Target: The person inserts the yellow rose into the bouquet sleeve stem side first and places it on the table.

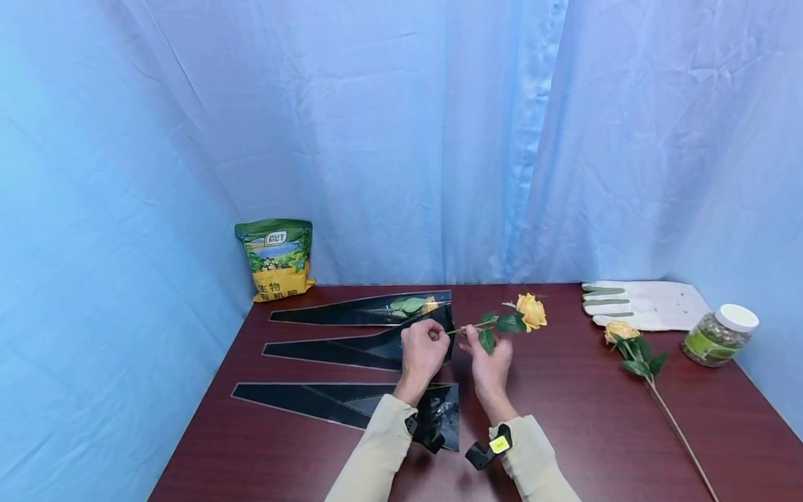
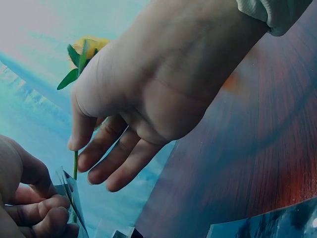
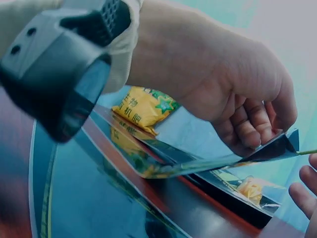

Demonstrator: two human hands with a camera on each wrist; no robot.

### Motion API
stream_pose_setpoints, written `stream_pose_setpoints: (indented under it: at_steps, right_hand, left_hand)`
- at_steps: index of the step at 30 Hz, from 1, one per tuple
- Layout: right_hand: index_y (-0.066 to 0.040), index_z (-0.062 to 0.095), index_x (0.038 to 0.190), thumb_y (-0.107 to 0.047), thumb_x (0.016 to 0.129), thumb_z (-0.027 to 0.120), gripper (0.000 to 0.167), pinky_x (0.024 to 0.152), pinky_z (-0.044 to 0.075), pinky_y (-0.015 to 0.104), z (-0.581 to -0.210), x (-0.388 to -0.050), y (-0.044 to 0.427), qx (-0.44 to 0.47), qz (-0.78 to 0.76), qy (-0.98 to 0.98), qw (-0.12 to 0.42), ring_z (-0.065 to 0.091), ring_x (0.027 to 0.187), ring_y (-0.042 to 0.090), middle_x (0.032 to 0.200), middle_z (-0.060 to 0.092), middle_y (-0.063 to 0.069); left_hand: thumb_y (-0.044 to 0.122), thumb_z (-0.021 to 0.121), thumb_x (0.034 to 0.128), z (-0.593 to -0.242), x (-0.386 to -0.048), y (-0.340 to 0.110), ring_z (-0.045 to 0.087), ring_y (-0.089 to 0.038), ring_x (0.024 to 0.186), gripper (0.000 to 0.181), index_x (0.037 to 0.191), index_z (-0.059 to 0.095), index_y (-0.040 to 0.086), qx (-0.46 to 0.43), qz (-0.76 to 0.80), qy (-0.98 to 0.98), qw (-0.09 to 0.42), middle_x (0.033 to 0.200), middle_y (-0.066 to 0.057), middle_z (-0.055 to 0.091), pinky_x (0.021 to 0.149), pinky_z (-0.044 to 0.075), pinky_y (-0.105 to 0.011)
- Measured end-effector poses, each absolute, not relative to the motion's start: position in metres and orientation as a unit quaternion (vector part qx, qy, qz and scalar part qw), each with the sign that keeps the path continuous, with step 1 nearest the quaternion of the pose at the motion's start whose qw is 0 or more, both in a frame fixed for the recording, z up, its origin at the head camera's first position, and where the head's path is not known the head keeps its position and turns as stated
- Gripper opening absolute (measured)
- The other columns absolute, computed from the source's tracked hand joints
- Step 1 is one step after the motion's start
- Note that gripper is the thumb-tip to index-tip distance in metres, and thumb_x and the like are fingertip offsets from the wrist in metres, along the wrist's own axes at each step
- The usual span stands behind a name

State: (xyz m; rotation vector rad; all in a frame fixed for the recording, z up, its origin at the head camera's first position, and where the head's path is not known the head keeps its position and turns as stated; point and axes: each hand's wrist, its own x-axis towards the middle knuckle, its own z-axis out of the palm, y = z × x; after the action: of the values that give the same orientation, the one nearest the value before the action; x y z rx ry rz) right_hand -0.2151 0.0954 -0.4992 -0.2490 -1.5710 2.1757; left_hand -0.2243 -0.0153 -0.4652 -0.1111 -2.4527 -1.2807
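Here, a yellow rose [image 1: 531,312] has its stem end inside a dark sleeve [image 1: 370,348].
The left hand [image 1: 424,351] pinches the sleeve's mouth with its fingers; the right hand [image 1: 492,362] pinches the stem near the leaves [image 1: 511,323], bloom above the surface [image 1: 564,418].

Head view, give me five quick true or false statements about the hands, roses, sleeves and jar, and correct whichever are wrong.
1. The right hand grips a yellow rose by its stem. True.
2. The left hand holds nothing. False: it pinches the middle sleeve.
3. The far sleeve has another yellow rose inside. True.
4. The loose rose on the right is in a sleeve. False: it lies unwrapped on the table.
5. The jar has a white lid. True.
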Motion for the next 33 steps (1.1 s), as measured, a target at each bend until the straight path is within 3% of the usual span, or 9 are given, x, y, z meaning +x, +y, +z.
stream_pose_setpoints:
  at_steps: [6,11,18,27,33]
  right_hand:
    - [0.004,0.054,0.117,-0.012,0.095,0.067,0.03,0.071,0.062,0.03,-0.5003,-0.2143,0.0972,-0.088,0.752,-0.61,0.235,0.073,0.08,0.001,0.09,0.075,-0.001]
    - [0.002,0.059,0.114,-0.02,0.095,0.069,0.031,0.071,0.061,0.026,-0.5008,-0.2132,0.0992,-0.088,0.732,-0.634,0.233,0.073,0.081,0.002,0.099,0.076,0.008]
    - [0.002,0.064,0.115,-0.018,0.094,0.07,0.03,0.072,0.061,0.026,-0.5006,-0.2131,0.1012,-0.11,0.733,-0.631,0.231,0.074,0.076,0.014,0.086,0.069,-0.011]
    - [0.008,0.062,0.118,-0.008,0.091,0.071,0.033,0.068,0.056,0.015,-0.5003,-0.2139,0.099,-0.109,0.738,-0.627,0.224,0.067,0.069,-0.003,0.076,0.067,-0.019]
    - [0.004,0.064,0.112,-0.011,0.086,0.077,0.033,0.068,0.051,0.012,-0.5012,-0.213,0.0993,-0.114,0.689,-0.672,0.246,0.062,0.067,-0.005,0.081,0.065,-0.009]
  left_hand:
    - [0.004,0.068,0.0826,-0.465,-0.2244,-0.0151,0.053,-0.002,0.051,0.009,0.077,0.075,0.006,-0.05,-0.46,-0.868,0.182,0.061,-0.003,0.067,0.057,0.047,-0.019]
    - [0.004,0.068,0.0823,-0.466,-0.2245,-0.0147,0.052,-0.001,0.05,0.009,0.076,0.075,0.006,-0.055,-0.459,-0.868,0.181,0.059,-0.002,0.066,0.056,0.047,-0.019]
    - [0.005,0.068,0.0831,-0.4645,-0.224,-0.0143,0.05,-0.002,0.05,0.01,0.076,0.074,0.007,-0.053,-0.463,-0.867,0.174,0.058,-0.002,0.065,0.057,0.047,-0.019]
    - [0.004,0.068,0.083,-0.4602,-0.2237,-0.0093,0.052,-0.002,0.051,0.009,0.078,0.075,0.006,-0.062,-0.459,-0.869,0.177,0.06,-0.003,0.067,0.056,0.046,-0.018]
    - [0.004,0.067,0.0837,-0.4601,-0.2229,-0.0063,0.05,-0.001,0.049,0.01,0.077,0.074,0.006,-0.064,-0.458,-0.869,0.175,0.059,-0.002,0.066,0.055,0.046,-0.018]
